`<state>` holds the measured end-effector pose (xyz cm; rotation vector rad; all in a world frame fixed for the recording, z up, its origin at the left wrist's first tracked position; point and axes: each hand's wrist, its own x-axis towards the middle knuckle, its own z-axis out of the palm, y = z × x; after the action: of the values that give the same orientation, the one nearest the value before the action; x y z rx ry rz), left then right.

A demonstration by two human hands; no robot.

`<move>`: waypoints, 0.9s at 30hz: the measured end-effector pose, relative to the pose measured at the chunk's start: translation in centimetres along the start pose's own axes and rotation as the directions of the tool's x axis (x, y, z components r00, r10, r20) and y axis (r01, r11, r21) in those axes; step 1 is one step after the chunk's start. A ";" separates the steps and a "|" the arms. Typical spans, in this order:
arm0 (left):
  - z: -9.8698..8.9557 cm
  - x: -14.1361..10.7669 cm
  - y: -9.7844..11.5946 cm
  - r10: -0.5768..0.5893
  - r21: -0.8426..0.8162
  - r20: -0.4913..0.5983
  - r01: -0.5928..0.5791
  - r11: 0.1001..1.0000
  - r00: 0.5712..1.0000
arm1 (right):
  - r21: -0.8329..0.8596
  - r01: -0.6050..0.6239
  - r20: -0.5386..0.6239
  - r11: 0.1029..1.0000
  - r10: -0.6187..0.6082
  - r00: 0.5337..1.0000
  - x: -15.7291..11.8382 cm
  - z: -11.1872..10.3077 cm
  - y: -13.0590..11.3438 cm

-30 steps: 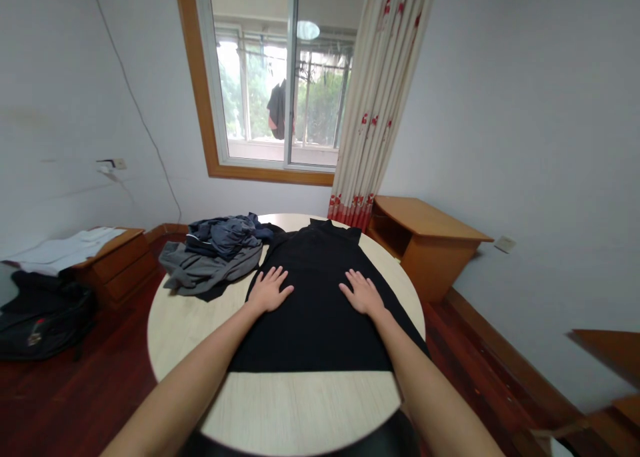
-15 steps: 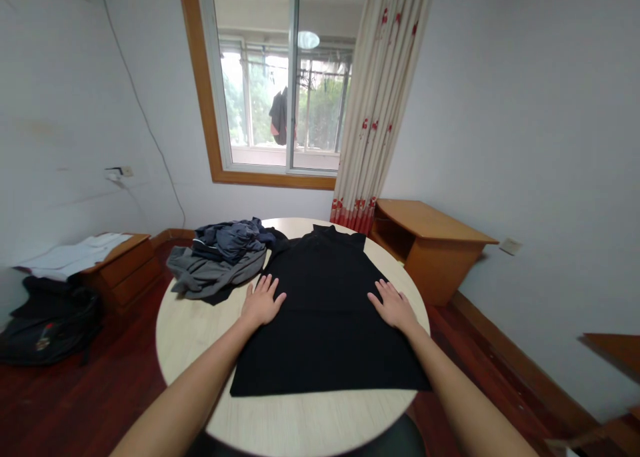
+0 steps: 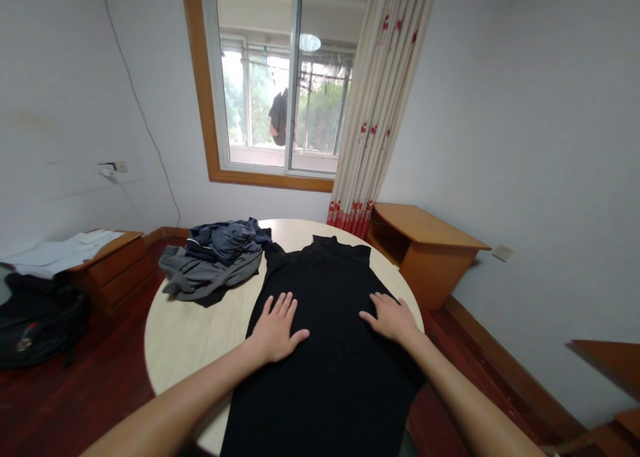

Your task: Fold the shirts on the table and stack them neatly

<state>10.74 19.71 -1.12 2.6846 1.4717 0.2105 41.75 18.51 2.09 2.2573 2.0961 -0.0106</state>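
Observation:
A black shirt (image 3: 330, 350) lies spread over the round pale table (image 3: 190, 337), its collar toward the window and its lower part reaching past the near edge. My left hand (image 3: 278, 329) rests flat on the shirt's left side, fingers spread. On the right side of the shirt my right hand (image 3: 393, 317) lies with its thumb out and its fingers extended. A heap of clothes sits at the table's back left, a dark blue garment (image 3: 227, 238) on top of a grey one (image 3: 200, 273).
Beyond the table stand a patterned curtain (image 3: 373, 130) and a window. To the right is a wooden desk (image 3: 435, 243). At the left are a drawer cabinet (image 3: 120, 263) with papers on it and a black bag (image 3: 40, 323) on the floor.
The black shirt has come nearer, its lower hem passing over the table's near edge and out of view. Both hands sit slightly lower in the picture, the left one also further right.

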 end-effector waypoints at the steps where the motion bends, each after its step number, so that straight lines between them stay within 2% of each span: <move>1: -0.3 1.3 0.6 0.045 -0.022 -0.010 -0.046 0.999 0.999 | 0.031 0.063 -0.053 0.998 -0.061 0.997 1.0 -0.6 -1.5; 3: -0.5 4.2 1.6 0.080 -0.061 -0.012 -0.081 0.995 0.997 | 0.111 0.165 -0.089 0.980 -0.155 0.984 3.1 -1.0 -4.6; 5: -0.1 6.8 1.9 0.048 -0.083 0.000 -0.048 0.995 0.999 | 0.170 0.252 -0.085 0.953 -0.241 0.967 5.3 -0.5 -7.3; 7: 0.7 8.7 1.5 0.003 -0.085 -0.001 -0.003 0.996 1.000 | 0.215 0.285 -0.065 0.934 -0.277 0.959 7.0 0.6 -8.8; 9: 1.6 9.7 0.3 -0.025 -0.079 -0.012 0.024 0.997 1.000 | 0.243 0.281 -0.063 0.929 -0.273 0.960 8.3 1.8 -9.1; 12: 2.1 10.1 -2.4 -0.071 -0.062 -0.020 0.069 0.996 0.997 | 0.252 0.239 -0.085 0.938 -0.225 0.971 9.4 3.2 -7.0; 16: 1.8 9.5 -6.3 -0.203 -0.025 -0.056 0.202 0.979 0.978 | 0.226 0.081 -0.078 0.971 -0.065 0.995 9.9 3.7 -1.9; 19: 1.3 8.6 -8.3 -0.249 0.009 -0.073 0.250 0.968 0.966 | 0.187 -0.026 -0.072 0.982 0.040 0.997 9.7 3.8 1.4; 22: 0.8 7.7 -8.7 -0.262 0.036 -0.055 0.264 0.964 0.963 | 0.172 -0.073 -0.064 0.982 0.085 0.994 8.9 3.8 2.9; 27: 0.2 5.4 -7.0 -0.267 0.078 0.003 0.266 0.961 0.964 | 0.151 -0.077 -0.041 0.985 0.084 0.996 6.6 3.4 2.7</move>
<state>7.84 28.04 -1.77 2.4990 1.8510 0.1196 45.03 24.68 -1.55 2.4491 2.0908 -0.1161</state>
